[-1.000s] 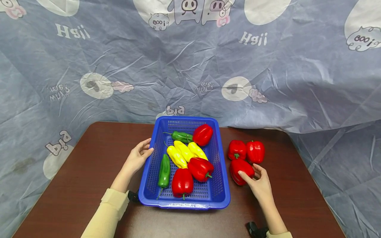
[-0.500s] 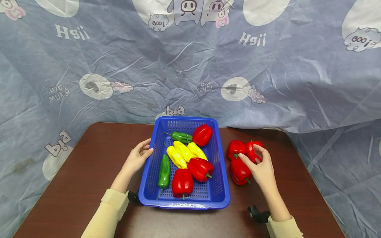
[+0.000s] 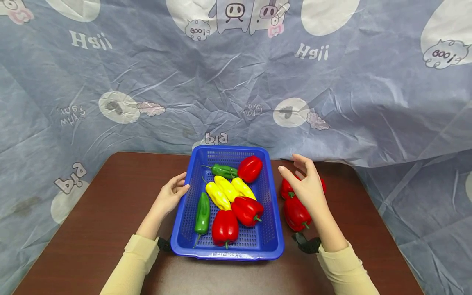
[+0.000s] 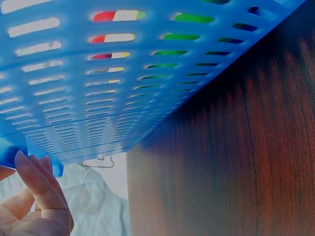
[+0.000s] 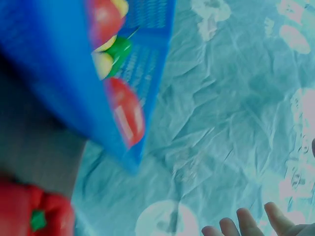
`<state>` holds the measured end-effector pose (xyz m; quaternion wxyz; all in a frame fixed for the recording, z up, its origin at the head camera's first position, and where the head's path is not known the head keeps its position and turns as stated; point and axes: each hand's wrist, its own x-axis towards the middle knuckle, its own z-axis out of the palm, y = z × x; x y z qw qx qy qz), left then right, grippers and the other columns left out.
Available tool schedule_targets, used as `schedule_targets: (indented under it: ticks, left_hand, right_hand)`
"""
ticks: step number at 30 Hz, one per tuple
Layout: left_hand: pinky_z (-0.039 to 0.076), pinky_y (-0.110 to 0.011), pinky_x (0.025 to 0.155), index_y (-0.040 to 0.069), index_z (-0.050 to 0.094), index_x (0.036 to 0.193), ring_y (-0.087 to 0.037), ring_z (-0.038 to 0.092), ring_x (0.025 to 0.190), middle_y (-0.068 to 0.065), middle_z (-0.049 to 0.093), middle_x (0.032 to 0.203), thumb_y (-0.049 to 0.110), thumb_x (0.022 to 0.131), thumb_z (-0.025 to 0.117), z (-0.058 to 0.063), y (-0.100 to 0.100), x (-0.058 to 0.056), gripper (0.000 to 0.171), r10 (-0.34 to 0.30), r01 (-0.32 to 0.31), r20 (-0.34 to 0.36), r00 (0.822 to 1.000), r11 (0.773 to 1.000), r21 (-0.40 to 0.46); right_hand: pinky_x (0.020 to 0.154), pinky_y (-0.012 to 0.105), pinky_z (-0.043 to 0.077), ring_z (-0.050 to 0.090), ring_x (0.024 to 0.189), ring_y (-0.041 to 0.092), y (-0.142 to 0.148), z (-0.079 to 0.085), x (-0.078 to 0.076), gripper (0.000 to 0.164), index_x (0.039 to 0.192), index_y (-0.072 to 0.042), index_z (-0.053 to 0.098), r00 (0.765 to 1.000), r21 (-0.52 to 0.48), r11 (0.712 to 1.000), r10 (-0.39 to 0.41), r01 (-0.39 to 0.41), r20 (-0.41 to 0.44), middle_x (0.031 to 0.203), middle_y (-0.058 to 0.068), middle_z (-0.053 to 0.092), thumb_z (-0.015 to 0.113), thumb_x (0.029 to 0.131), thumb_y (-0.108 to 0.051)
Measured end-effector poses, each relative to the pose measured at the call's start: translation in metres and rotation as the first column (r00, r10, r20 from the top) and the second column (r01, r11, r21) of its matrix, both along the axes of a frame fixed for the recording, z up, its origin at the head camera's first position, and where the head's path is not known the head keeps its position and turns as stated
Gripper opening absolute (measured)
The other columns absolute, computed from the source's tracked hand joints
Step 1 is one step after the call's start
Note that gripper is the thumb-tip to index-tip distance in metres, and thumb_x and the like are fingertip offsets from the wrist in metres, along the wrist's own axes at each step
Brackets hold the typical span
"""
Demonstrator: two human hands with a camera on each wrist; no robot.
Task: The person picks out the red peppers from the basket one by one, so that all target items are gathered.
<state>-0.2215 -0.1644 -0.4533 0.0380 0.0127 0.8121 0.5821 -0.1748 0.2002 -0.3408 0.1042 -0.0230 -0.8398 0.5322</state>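
Note:
My left hand point(image 3: 171, 197) holds the left rim of a blue plastic basket point(image 3: 277, 213), thumb on top; the left wrist view shows its fingers point(image 4: 37, 182) at the rim. Inside lie two green chili peppers point(image 3: 202, 215), several yellow peppers point(image 3: 217, 196) and several red bell peppers point(image 3: 225, 226). Above the table to the basket's right, my right hand point(image 3: 309, 186) holds nothing, its fingers spread from the thumb. Under it sit more red bell peppers point(image 3: 296, 215), one mostly hidden by the hand.
The brown wooden table point(image 3: 110, 205) carries everything. A grey-blue patterned cloth point(image 3: 184, 90) hangs behind its far edge. In the right wrist view, the basket's wall point(image 5: 64, 93) stands between the camera and part of the vegetables.
My right hand has let go of the nearest loose red bell pepper, risen and moved away towards the far edge and slightly left. The left hand stays at the basket rim.

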Motion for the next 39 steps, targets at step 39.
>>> schedule_targets:
  ticks: [39]
  left_hand:
    - [0.049, -0.015, 0.073, 0.000, 0.039, 0.149, 0.001, 0.058, 0.090, -0.024, 0.054, 0.127, 0.009, 0.099, 0.058, 0.000, 0.001, 0.001, 0.054, -0.001, 0.002, -0.008, 1.000, 1.000, 0.027]
  right_hand:
    - [0.103, 0.052, 0.046, 0.053, 0.120, 0.035, -0.088, -0.062, -0.030, 0.080, 0.139, 0.003, 0.045, 0.892, 0.315, 0.894, 0.171, -0.319, 0.419, 0.133, 0.024, 0.052, 0.077, 0.080, -0.040]
